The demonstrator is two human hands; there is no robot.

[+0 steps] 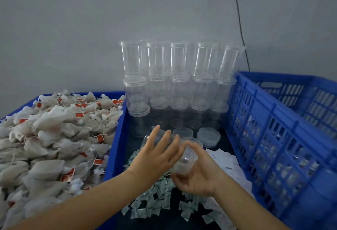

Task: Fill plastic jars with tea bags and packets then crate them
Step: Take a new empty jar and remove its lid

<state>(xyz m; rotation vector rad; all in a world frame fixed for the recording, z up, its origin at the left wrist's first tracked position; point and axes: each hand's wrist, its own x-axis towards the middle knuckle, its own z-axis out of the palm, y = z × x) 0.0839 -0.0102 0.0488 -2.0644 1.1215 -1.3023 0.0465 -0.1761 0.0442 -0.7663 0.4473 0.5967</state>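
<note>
empty jar in both hands, nothing in it yet

i've got the clear jar (175, 149) lying on its side over the packets (156, 198): left hand (156, 155) with fingers spread flat on top of it, right hand (197, 177) cupping the end from below, fingers curled round it. that slick plastic could roll out of such a loose hold and drop among the packets, or my left arm could knock the stacked jars (175, 84) just beyond my fingertips. tea bags (51, 138) sit left of the fingers, the blue crate (273, 138) right. red tags carry print too small to read; no brand legible.
</note>
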